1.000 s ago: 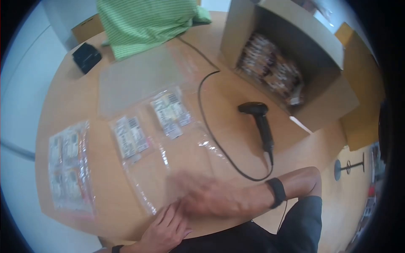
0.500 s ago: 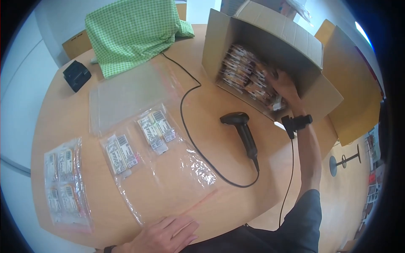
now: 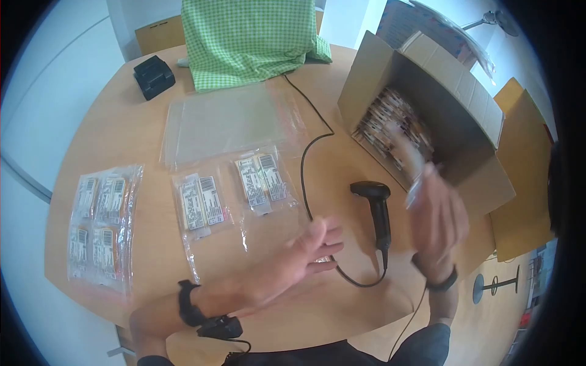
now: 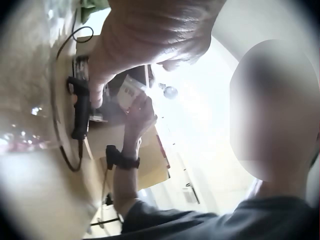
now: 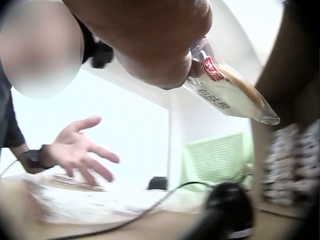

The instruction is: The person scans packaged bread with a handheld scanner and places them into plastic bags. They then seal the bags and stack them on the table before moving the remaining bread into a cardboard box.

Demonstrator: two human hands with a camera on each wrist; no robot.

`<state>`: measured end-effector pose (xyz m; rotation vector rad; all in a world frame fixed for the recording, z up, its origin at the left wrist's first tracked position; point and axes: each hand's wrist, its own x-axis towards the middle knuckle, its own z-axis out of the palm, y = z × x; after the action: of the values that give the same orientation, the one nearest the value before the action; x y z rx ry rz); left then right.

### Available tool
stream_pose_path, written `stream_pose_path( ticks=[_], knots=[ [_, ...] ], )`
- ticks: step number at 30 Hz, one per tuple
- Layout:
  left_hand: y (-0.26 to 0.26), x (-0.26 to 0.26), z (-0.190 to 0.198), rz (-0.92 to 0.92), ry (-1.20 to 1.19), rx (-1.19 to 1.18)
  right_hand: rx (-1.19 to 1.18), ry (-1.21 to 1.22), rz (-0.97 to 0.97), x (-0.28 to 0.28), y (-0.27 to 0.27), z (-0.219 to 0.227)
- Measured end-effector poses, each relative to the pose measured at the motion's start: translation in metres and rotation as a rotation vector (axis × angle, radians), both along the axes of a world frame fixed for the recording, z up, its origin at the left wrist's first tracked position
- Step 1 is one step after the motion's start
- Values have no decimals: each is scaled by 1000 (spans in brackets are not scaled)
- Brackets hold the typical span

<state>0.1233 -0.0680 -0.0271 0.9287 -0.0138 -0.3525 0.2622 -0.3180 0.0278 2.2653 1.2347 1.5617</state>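
My right hand grips a wrapped packet of bread by one end, just outside the cardboard box's mouth. The packet is clear plastic with a red logo and a pale slice showing through. Over the table's middle, my left hand hovers with fingers spread and holds nothing. Beneath my left forearm lies a large clear bag, holding a pair of labelled packets and another pair side by side. More packets fill the bottom of the box.
Between my hands stands a black barcode scanner, its cable looping across the table. A filled bag lies at the left. Flat clear bags are stacked behind, near a green checked cloth and a small black device.
My right hand went from the table into the box and came back out with a packet of bread. My left hand rose from the table's near edge and moved right, fingers spreading.
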Motion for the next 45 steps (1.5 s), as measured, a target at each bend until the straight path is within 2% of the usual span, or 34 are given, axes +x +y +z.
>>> stream_pose_path(
  ticks=[1, 2, 3, 5, 6, 8, 10, 12, 14, 15, 17, 18, 20, 21, 23, 24, 26, 27, 29, 32, 35, 45],
  knots=[
    [-3, 7, 4, 11, 160, -222, -95, 16, 98, -27, 15, -1],
    [-6, 12, 7, 51, 171, -375, -103, 57, 187, -48, 27, -16],
    [-6, 15, 7, 43, 179, -384, -112, 100, 274, -63, 38, -28],
    [1, 18, 3, 122, 79, 30, -249, 229, 365, -80, 55, -33],
    [6, 20, -7, 189, 93, 95, -254, 236, 362, -80, 51, -35],
    [25, 26, -12, 189, 79, 129, -68, 703, 507, -76, 43, -41],
    [49, 32, -10, 145, 28, 191, 2, 751, 364, -62, 20, -39],
    [63, 34, -3, 181, 8, 237, 297, 905, 145, -40, -3, -56],
    [73, 35, 4, 194, -16, 296, 456, 1003, -32, -17, -15, -66],
    [76, 35, 5, 194, -17, 291, 451, 1002, -35, -5, -20, -75],
    [80, 36, 7, 189, -11, 311, 749, 1354, 9, 16, -23, -89],
    [80, 36, 7, 186, -12, 310, 750, 1352, 6, 22, -19, -88],
    [81, 35, 7, 169, -11, 374, 678, 1580, -26, 29, -5, -87],
    [83, 36, 7, 169, -13, 377, 681, 1578, -24, 33, 0, -87],
    [86, 36, 4, 138, -74, 486, 820, 1833, 99, 37, 8, -88],
    [87, 37, 4, 142, -79, 488, 818, 1829, 105, 34, 11, -86],
    [87, 37, 2, 170, -102, 505, 651, 1569, 277, 20, 15, -74],
    [89, 37, 1, 175, -101, 503, 645, 1570, 279, 9, 22, -62],
    [93, 39, 0, 165, -137, 548, 341, 1259, 379, -16, 41, -37],
    [92, 39, 3, 178, -123, 554, 350, 1358, 391, -29, 55, -32],
    [93, 39, -2, 175, -150, 559, 236, 1302, 458, -22, 62, -34],
    [92, 39, -2, 124, -149, 631, 197, 1337, 477, -19, 63, -41]
  ],
)
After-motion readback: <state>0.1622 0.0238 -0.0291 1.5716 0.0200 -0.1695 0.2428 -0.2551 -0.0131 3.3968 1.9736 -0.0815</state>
